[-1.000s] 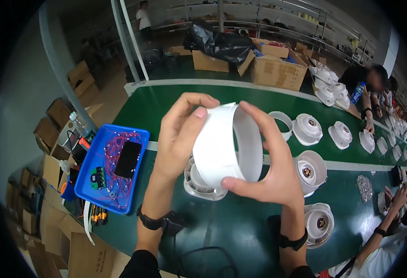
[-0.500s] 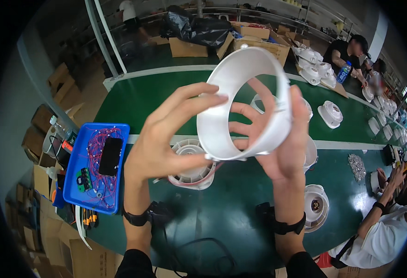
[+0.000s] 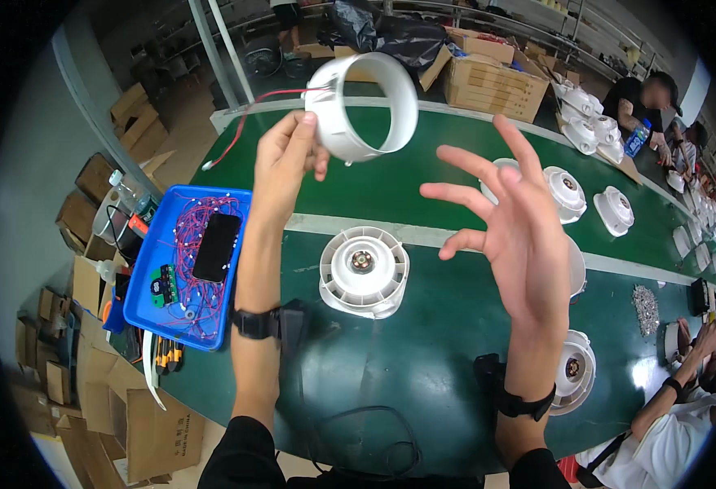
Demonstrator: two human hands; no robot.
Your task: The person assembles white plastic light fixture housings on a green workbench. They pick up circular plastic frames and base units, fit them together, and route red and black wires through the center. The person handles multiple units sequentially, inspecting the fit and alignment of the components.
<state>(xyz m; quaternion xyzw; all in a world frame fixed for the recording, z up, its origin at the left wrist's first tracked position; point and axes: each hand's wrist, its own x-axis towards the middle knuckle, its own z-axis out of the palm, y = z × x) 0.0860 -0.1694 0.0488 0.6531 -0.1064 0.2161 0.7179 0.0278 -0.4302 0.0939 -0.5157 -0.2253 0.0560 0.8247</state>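
Note:
My left hand [image 3: 289,155] grips the edge of a white plastic ring [image 3: 403,106], raised above the far part of the bench. A red wire [image 3: 248,112] with a small white connector trails from the ring's left side. To the right, my right hand [image 3: 517,220] is open with fingers spread, apart from the ring and holding nothing. Between my forearms, a white round fan housing [image 3: 364,303] with radial ribs and a central motor hub sits on the green bench. Another white housing [image 3: 580,383] lies beside my right wrist, partly hidden by it.
A blue tray [image 3: 142,306] at left holds red wires, a black phone [image 3: 217,248] and a green circuit board [image 3: 163,285]. Several white housings [image 3: 614,210] stand at the far right. A black cable [image 3: 411,432] lies near the front edge. Co-workers sit at right; small metal parts [image 3: 645,310] lie piled there.
The ring has moved up and left in my left hand, turned so its red wire shows. My right hand has come away from it. The ribbed housing is now uncovered.

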